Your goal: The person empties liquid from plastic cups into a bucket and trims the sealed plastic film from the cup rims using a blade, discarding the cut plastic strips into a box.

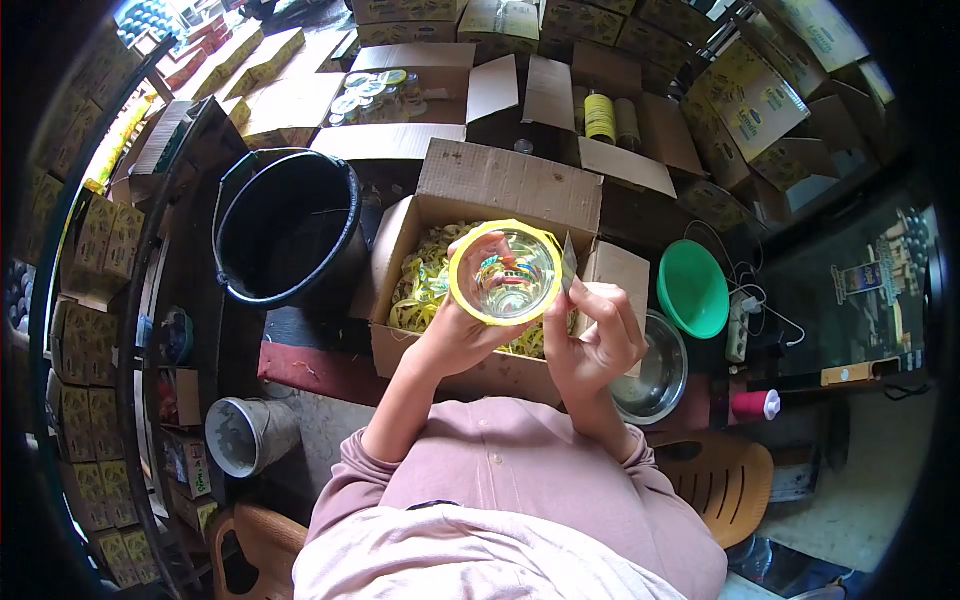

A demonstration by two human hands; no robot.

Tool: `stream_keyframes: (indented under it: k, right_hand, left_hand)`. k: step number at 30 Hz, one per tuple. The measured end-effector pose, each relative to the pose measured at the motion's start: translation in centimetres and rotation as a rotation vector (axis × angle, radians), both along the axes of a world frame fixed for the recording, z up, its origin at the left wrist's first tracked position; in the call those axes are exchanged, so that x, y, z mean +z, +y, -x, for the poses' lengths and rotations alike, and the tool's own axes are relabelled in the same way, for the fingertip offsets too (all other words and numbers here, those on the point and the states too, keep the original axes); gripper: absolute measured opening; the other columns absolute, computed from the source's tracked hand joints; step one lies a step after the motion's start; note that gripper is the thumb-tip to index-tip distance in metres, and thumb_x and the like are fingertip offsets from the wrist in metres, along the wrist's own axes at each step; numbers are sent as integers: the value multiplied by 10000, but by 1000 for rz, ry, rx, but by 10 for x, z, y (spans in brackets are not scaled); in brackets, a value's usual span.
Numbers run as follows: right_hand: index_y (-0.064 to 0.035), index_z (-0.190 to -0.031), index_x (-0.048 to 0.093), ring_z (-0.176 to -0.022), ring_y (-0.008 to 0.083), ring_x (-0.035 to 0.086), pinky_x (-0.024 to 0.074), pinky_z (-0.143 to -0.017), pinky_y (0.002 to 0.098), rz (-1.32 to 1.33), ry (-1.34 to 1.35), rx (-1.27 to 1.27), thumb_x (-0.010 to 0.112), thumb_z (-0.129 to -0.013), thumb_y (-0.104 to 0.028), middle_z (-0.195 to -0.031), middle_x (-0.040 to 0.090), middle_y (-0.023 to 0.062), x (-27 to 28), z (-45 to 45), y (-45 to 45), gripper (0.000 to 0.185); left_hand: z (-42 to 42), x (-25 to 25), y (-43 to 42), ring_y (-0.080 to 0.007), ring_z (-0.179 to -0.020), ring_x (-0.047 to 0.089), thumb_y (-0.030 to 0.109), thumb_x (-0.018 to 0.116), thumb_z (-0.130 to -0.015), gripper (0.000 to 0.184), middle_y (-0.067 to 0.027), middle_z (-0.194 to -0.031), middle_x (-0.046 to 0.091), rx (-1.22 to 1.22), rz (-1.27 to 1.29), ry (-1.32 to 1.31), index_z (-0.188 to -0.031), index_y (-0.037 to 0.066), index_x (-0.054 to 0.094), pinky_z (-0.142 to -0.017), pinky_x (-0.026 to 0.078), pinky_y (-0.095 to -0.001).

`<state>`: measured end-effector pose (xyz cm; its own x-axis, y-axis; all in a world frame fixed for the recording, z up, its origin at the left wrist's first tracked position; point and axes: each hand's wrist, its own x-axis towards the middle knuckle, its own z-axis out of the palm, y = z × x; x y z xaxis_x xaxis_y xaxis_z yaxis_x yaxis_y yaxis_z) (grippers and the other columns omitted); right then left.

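A clear cup with a yellow rim (506, 273) is held up in my left hand (462, 325), its open mouth toward the camera. Coloured print shows through the cup. At the cup's right side, my right hand (598, 335) pinches a small thin flat piece (569, 262) between thumb and finger. Below both hands stands an open cardboard box (508, 180), with yellow and clear curled strips (420, 292) inside it.
A black bucket (288, 228) is at the left, a grey bucket (252, 437) lower left. On the right are a green bowl (693, 288), a metal bowl (665, 370) and a pink thread spool (755, 405). Open boxes with lids (372, 97) and yellow rolls (600, 118) stand behind.
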<state>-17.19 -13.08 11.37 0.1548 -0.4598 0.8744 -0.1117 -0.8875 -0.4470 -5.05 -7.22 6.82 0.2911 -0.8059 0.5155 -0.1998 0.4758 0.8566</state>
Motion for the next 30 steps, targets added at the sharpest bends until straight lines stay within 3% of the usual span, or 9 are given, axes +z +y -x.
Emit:
stream_keyframes:
  k: [3,9,12,16,22,30]
  right_hand:
    - [-20,-812,631,-592,168,591,487,-557,263,20,5,1,675,-631,46,-680,592,76,1,0,-2,197]
    - [-13,-813,631,-578,162,584,470,-540,250,-65,34,54,671,-619,64,-674,590,82,-1,1,-8,213]
    - [-6,-806,627,-568,145,576,457,-527,235,-160,-17,181,670,-630,65,-666,587,84,-5,3,-13,195]
    - [-6,-791,616,-565,129,573,453,-519,227,-172,-62,151,664,-649,60,-654,580,80,-2,5,-9,164]
    - [-12,-786,611,-567,129,574,466,-526,234,-129,-15,132,662,-643,68,-655,579,73,-4,9,-2,172]
    - [-20,-787,624,-560,156,578,468,-526,245,-54,39,36,660,-635,65,-648,579,73,-4,5,-8,178]
  left_hand:
    - [0,4,0,-214,-1068,419,31,718,-665,755,-114,-1178,277,-21,11,28,-1273,13,271,-870,453,-324]
    - [-3,3,4,-230,-1087,412,36,721,-649,773,-126,-1211,276,-44,-28,-94,-1274,13,267,-877,450,-332]
    - [-3,-3,5,-223,-1104,402,33,718,-649,790,-124,-1229,279,-71,-56,-31,-1286,34,252,-885,433,-330]
    - [0,1,4,-203,-1110,391,29,707,-673,783,-109,-1224,296,-169,-46,154,-1298,56,236,-884,423,-325]
    - [1,4,2,-190,-1097,398,24,707,-677,764,-99,-1210,297,-172,-16,183,-1291,63,253,-872,432,-319]
    - [-5,0,6,-199,-1119,400,51,707,-675,719,-112,-1197,343,-100,-98,-53,-1268,31,302,-866,436,-308]
